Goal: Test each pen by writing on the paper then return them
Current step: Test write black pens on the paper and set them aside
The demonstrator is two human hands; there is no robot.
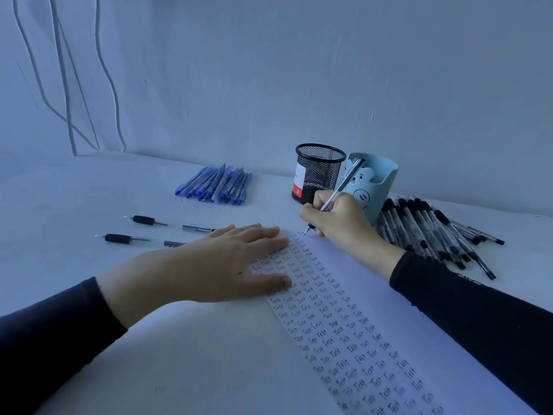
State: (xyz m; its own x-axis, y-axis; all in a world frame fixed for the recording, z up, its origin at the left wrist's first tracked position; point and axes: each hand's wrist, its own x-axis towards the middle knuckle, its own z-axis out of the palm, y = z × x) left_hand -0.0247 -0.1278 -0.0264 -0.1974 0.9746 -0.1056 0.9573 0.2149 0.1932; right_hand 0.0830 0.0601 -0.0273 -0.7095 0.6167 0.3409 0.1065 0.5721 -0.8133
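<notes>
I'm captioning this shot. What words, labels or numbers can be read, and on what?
"Test": handwritten in many rows on the paper.
Label on the black mesh cup: too blurred to read.
Print on the right sleeve: too small to read.

My paper [368, 283] lies at five o'clock; mesh cup [318, 178], bear cup [375, 181] at one; far pens [215, 185] at eleven, side pens [428, 232] at three.
</notes>
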